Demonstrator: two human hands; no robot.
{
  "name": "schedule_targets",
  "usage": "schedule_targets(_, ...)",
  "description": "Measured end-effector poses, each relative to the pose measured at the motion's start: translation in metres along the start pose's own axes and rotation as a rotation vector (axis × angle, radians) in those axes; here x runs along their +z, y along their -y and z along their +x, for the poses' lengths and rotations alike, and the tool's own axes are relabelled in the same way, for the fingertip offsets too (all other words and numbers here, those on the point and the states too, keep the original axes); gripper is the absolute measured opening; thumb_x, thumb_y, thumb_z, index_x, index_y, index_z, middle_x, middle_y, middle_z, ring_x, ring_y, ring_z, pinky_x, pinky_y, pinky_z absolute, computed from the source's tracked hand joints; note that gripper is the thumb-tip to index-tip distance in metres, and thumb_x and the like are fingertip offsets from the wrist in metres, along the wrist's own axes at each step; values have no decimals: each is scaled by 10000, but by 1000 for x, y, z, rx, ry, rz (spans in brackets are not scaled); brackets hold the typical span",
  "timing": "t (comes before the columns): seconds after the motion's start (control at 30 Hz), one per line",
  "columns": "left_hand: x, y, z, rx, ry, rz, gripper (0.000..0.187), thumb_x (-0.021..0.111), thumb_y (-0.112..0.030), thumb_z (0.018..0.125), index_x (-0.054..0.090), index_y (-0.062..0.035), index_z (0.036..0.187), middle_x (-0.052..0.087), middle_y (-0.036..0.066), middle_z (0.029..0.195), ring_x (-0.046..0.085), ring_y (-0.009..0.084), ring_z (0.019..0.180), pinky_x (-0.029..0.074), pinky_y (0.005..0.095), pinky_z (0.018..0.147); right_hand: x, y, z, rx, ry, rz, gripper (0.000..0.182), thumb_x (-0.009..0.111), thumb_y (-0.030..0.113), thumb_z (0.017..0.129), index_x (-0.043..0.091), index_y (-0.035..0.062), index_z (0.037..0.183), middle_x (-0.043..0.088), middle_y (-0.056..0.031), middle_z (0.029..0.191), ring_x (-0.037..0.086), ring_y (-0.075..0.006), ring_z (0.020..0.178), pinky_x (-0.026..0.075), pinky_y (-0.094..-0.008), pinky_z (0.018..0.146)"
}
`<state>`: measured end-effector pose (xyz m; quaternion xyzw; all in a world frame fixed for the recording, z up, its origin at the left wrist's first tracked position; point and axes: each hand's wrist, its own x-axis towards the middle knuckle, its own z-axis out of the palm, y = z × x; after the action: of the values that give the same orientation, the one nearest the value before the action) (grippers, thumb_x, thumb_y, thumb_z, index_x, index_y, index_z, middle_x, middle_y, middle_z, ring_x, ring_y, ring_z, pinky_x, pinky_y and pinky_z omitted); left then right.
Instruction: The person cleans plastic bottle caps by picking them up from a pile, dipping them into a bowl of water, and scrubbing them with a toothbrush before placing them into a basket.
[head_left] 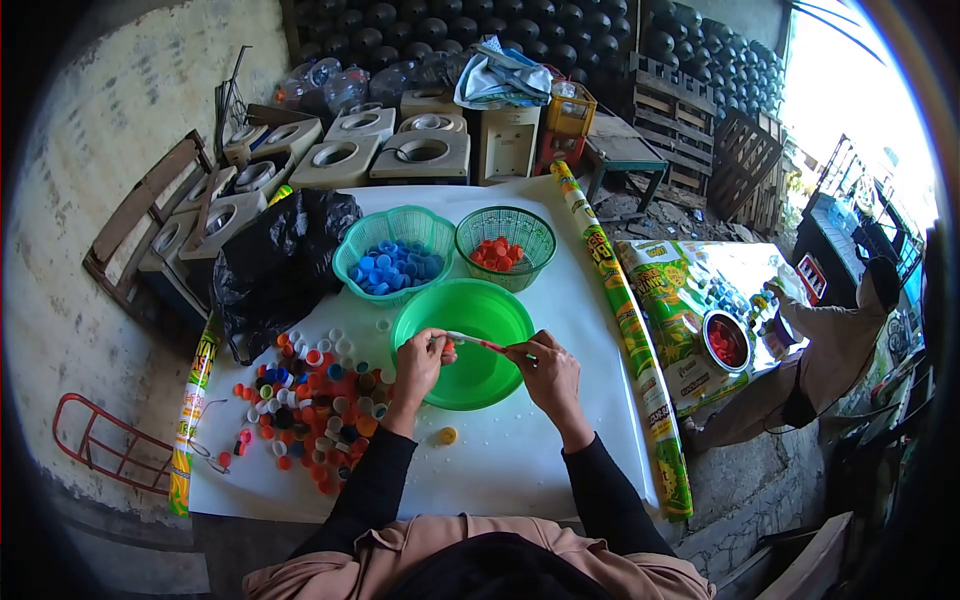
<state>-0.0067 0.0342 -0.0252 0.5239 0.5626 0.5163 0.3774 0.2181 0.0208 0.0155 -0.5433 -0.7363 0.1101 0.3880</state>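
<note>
Over the bright green basin, both hands meet at a thin white-and-red stick-like tool, whose exact kind I cannot make out. My left hand is closed round its white end, with something small and red by the fingertips. The red end is pinched in my right hand. A pale green basket behind the basin holds blue bottle caps. Beside it, a darker green basket contains red caps. Mixed loose bottle caps lie spread left of my left hand.
A black plastic bag lies at the table's back left. One yellow cap and eyeglasses rest on the white table sheet. Rolled printed film edges the right side. A person works at another table there.
</note>
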Motion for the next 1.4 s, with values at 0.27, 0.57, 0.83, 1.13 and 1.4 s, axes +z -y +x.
schedule_targets(0.27,0,9,3,-2,7,48,217,574,-32,976,655,74,1147,743,148,863,755,194,779,604,282,695,4,-3,0,-57,-91,-17,82,758,225,856,805,196,917,643,5,813,649,-203,697,489,-352,596)
schedule_targets(0.57,-2,10,3,59,-4,211,268,655,-36,927,643,64,1174,737,137,862,740,173,785,580,285,716,0,-1,-2,-90,-72,-40,76,762,204,845,801,173,903,633,2,795,648,-206,696,495,-353,601)
schedule_targets(0.83,-3,-35,-20,382,-82,580,227,682,-45,903,618,6,1115,651,180,987,673,338,898,528,438,758,3,-11,1,-9,-110,-56,77,756,203,847,801,172,902,636,-4,804,654,-207,718,496,-353,616)
schedule_targets(1.13,-13,-34,-3,370,50,693,197,723,-90,858,645,28,995,621,173,940,616,363,916,495,451,823,8,-19,0,1,-105,-69,81,748,219,852,798,173,895,625,-9,805,650,-215,731,494,-368,634)
schedule_targets(1.4,48,-56,127,598,-57,552,241,739,-84,817,656,18,1018,649,191,954,631,386,909,518,446,822,11,-18,0,-11,-116,-100,74,756,190,837,798,182,898,619,-9,795,644,-212,731,492,-361,625)
